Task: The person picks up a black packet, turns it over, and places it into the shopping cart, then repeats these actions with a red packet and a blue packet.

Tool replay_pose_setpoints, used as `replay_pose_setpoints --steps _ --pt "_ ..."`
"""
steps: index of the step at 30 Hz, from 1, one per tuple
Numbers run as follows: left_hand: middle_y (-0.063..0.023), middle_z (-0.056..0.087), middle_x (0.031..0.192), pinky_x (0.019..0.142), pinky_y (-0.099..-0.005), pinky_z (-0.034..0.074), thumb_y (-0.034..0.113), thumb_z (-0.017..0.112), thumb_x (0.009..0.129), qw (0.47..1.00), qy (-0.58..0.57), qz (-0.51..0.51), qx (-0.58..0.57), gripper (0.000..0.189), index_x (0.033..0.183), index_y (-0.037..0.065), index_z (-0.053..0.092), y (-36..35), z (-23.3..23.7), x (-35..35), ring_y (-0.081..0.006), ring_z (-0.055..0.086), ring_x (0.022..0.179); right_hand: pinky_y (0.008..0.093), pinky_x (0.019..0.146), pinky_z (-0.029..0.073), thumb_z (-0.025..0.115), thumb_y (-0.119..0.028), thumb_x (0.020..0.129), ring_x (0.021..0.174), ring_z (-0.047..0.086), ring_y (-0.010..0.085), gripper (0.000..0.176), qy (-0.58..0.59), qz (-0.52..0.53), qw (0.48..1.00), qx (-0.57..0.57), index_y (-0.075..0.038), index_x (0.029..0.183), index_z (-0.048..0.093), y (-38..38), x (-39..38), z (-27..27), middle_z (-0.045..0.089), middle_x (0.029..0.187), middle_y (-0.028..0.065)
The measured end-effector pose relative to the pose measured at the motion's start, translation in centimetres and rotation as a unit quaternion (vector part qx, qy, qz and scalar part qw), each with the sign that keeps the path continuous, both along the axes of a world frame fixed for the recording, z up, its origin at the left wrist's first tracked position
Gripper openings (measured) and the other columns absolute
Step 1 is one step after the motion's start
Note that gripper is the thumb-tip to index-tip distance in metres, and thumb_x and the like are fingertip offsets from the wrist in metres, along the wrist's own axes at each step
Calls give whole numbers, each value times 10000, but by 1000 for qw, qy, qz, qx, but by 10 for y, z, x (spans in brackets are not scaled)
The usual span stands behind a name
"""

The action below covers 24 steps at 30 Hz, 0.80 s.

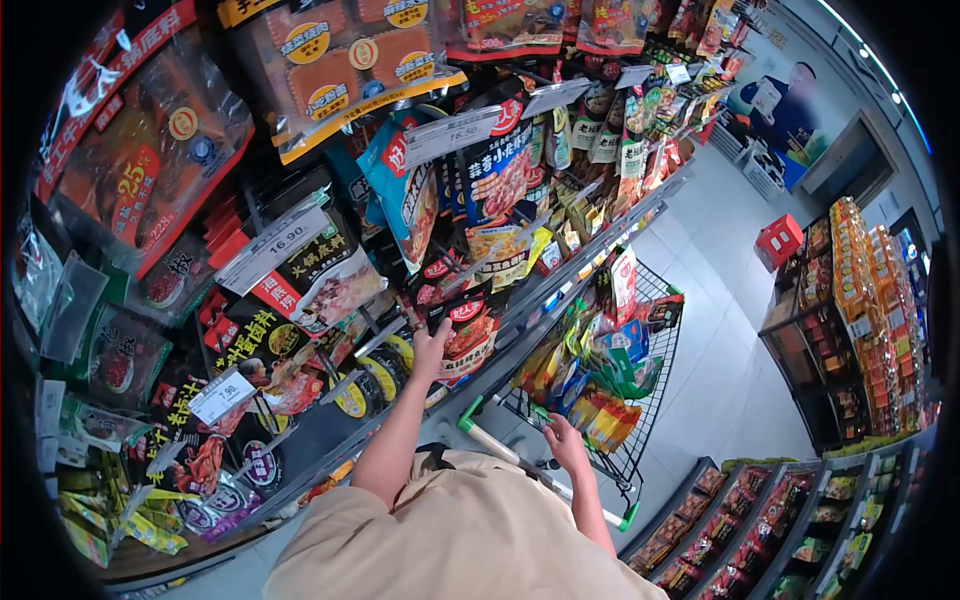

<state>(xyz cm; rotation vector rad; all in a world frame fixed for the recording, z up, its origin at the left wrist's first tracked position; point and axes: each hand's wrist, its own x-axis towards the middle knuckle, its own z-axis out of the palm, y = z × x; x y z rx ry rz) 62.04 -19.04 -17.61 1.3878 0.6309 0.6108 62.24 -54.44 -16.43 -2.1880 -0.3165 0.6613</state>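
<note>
My left hand [430, 351] is closed on the left edge of a black seasoning packet [468, 338] with red food pictured on it. That packet is at the lower shelf rack, among other hanging packets. My right hand [566, 444] is above the white handle bar [497, 446] of a shopping cart, beside its wire basket. Its fingers are loosely bent and partly apart, with nothing visible in them. Inside the cart lie several packaged goods, including yellow-orange bags [604, 420] and a green pack [634, 376].
Shelves of hanging packets with price tags [222, 397] stand close on my left. A tiled aisle floor [715, 290] runs ahead beyond the cart. To the right are a stacked display [860, 300], a red box [779, 242] and low racks [745, 510] of packets.
</note>
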Motion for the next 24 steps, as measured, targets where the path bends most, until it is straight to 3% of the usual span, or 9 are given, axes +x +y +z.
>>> replay_pose_setpoints --steps 5,7,9,13,16,19,20,21,24 --pt "-60 725 844 741 -314 510 304 679 953 999 23 -26 3 328 1006 -18 713 -3 1 -20 -141 673 770 402 947 521 634 -202 944 1107 662 349 409 2 -4 1000 4 -16 1301 566 9 7 18 678 1173 225" --pt "-87 735 836 747 -321 510 288 684 946 996 52 -56 45 325 999 -31 714 -2 7 -27 -156 682 760 405 1012 478 666 -232 933 1207 601 353 498 -124 39 991 32 -17 1358 521 17 13 31 625 1275 233" --pt "-108 740 831 740 -325 510 278 686 942 987 90 -83 108 328 986 -46 712 -7 35 -42 -165 686 755 407 1058 439 714 -264 904 1277 549 342 625 -94 15 992 85 -14 1416 456 32 20 55 580 1348 225" --pt "-94 740 829 718 -316 518 264 690 941 981 82 -136 110 318 933 -53 707 -2 50 -72 -161 690 764 412 1117 383 799 -305 826 1368 462 330 918 -41 15 982 183 -39 1527 269 60 33 96 470 1476 199" --pt "-70 728 817 720 -302 525 205 716 921 979 112 -151 80 252 948 -44 697 -10 95 -98 -144 678 761 403 1152 342 850 -278 765 1435 366 293 1062 -46 62 961 267 -63 1563 182 76 36 105 374 1544 198" --pt "-37 699 1019 849 -296 482 143 708 881 970 86 -185 136 308 1138 -18 657 -24 145 -113 -117 629 899 409 1129 368 851 -212 779 1371 436 234 1008 42 88 941 325 -104 1556 218 85 30 122 488 1458 152" --pt "-49 675 1101 892 -303 459 125 727 855 968 116 -186 122 378 1195 -10 632 -26 154 -116 -124 608 969 364 1052 446 824 -158 811 1216 559 188 823 55 90 955 276 -90 1496 373 80 27 160 617 1295 110" --pt "-49 675 1101 892 -303 459 125 727 855 967 117 -190 124 378 1195 -10 632 -25 155 -117 -124 608 969 364 1052 446 824 -158 811 1216 559 188 823 55 86 955 278 -90 1496 373 78 27 156 617 1295 110" --pt "-33 677 1062 877 -290 461 101 749 820 972 58 -215 77 393 1181 -4 635 -23 165 -114 -133 615 939 268 835 522 787 -154 857 897 606 73 501 106 114 927 340 -55 1317 614 64 26 158 712 1073 53"
